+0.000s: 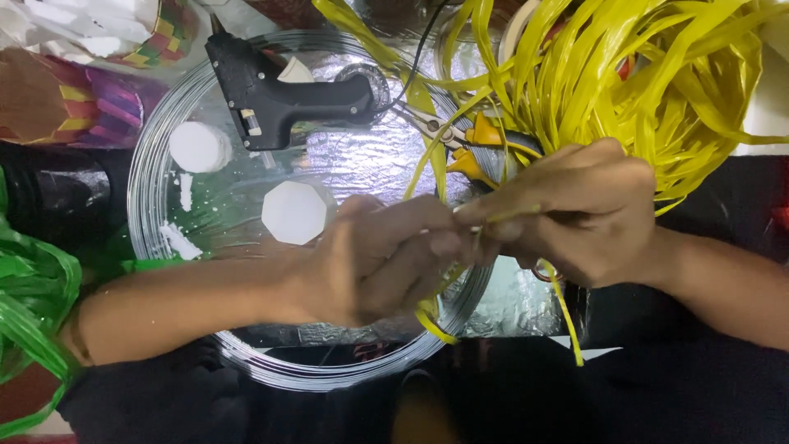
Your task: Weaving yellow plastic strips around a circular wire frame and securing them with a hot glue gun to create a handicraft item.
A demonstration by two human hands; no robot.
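Note:
My left hand [374, 259] and my right hand [575, 214] meet in the middle of the view, both pinching a thin yellow plastic strip [501, 216] wound on what looks like a thin wire. Loose ends of the strip hang below the hands [567, 316]. A big tangle of yellow plastic strips [625, 74] lies just behind my right hand. Under my left hand lies a coil of silver wire [144, 189] on a foil-covered surface [370, 160].
A black glue gun [279, 94] lies at the back of the coil. Two white pieces [200, 146] [296, 212] sit inside it. Yellow-handled pliers [460, 140] lie by the yellow tangle. Green plastic strips [33, 304] are at the left, colourful woven baskets [90, 99] at the back left.

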